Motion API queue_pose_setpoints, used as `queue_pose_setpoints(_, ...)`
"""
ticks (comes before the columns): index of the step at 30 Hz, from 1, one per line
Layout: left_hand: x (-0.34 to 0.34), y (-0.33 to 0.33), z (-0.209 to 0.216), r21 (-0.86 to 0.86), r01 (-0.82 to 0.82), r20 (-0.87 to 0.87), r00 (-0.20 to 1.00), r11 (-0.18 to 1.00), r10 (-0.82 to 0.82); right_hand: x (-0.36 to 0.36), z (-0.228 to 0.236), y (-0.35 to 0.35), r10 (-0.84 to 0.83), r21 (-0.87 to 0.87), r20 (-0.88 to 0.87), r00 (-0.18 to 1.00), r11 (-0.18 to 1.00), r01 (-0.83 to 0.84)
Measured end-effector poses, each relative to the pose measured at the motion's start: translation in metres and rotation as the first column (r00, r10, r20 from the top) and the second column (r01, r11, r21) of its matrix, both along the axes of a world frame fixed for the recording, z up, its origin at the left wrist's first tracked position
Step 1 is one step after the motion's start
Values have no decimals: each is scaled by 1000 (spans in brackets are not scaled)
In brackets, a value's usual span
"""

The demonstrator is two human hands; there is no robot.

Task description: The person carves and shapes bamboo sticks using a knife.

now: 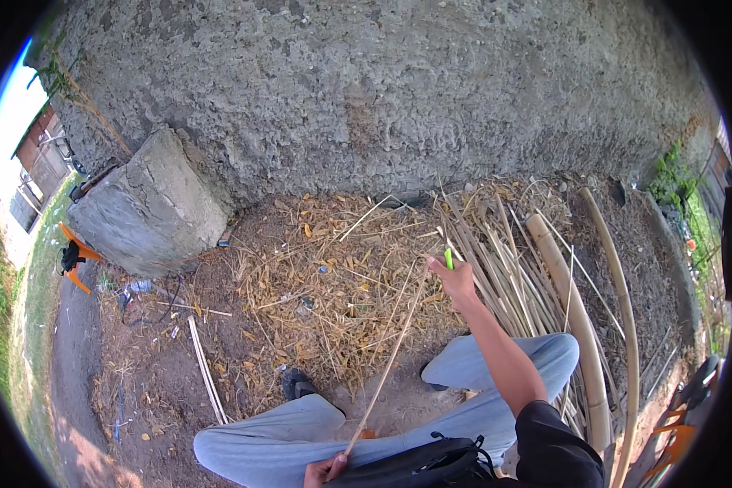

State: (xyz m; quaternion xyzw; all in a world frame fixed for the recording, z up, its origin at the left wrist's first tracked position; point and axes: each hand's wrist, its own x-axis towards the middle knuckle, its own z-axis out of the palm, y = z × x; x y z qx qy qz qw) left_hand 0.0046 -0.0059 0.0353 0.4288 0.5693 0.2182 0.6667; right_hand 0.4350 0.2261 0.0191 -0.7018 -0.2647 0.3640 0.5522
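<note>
My left hand (325, 471) is closed around the lower end of a long thin bamboo strip (390, 363), close to my lap. The strip slants up and away to my right hand (457, 285), which is stretched out over the litter-strewn ground. Closed in that hand is a knife with a bright green handle (449, 259); its blade is too small to make out well. The strip's far end reaches the fingers of the right hand, and whether they pinch it too is unclear.
Many split bamboo strips (496, 268) lie in a pile to the right, beside a thick bamboo pole (569, 313) and a thinner curved pole (618, 309). A rough wall (431, 89) rises ahead. A concrete block (154, 203) stands left; two pale strips (206, 366) lie nearer.
</note>
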Motion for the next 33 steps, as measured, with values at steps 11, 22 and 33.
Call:
queue_pose_setpoints(11, -14, -1, -18, -19, 97, 65, 993, 995, -96, 15, -6, 5, 132, -121, 431, 893, 989, -87)
queue_pose_setpoints(22, -12, -4, -26, 43, 60, 18, 998, 997, -60, 52, -24, 2, -242, 114, -411, 879, 943, 313)
queue_pose_setpoints(33, -1, -1, -6, 60, 29, 35, 999, 998, -31, 25, -10, -7, -115, 35, 74, 991, 993, 113)
